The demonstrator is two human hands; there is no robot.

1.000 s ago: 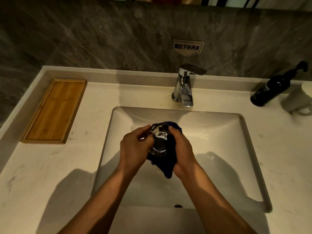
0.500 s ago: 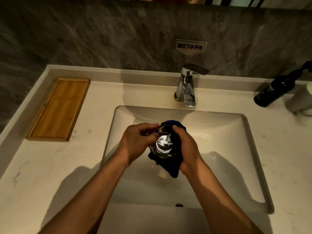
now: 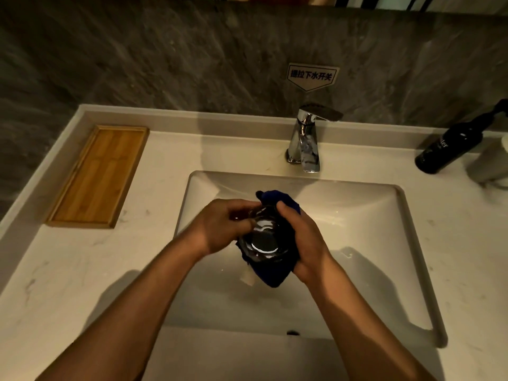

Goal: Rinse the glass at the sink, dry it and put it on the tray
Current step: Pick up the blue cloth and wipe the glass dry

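Note:
Over the white sink basin (image 3: 371, 243) I hold a clear glass (image 3: 264, 237), its round base turned towards me. My left hand (image 3: 222, 226) grips the glass on its left side. My right hand (image 3: 302, 237) presses a dark blue cloth (image 3: 275, 273) around the glass's right side and underside; cloth ends stick out above and below the hand. The bamboo tray (image 3: 96, 177) lies flat on the counter at the far left, with nothing on it.
A chrome tap (image 3: 305, 144) stands behind the basin with no water running. A black pump bottle (image 3: 450, 147) and a white cup (image 3: 492, 163) sit at the back right. The counter ends in a raised lip against the grey stone wall.
The glass has turned in the cloth so its base faces me more squarely. Both hands stay over the middle of the basin.

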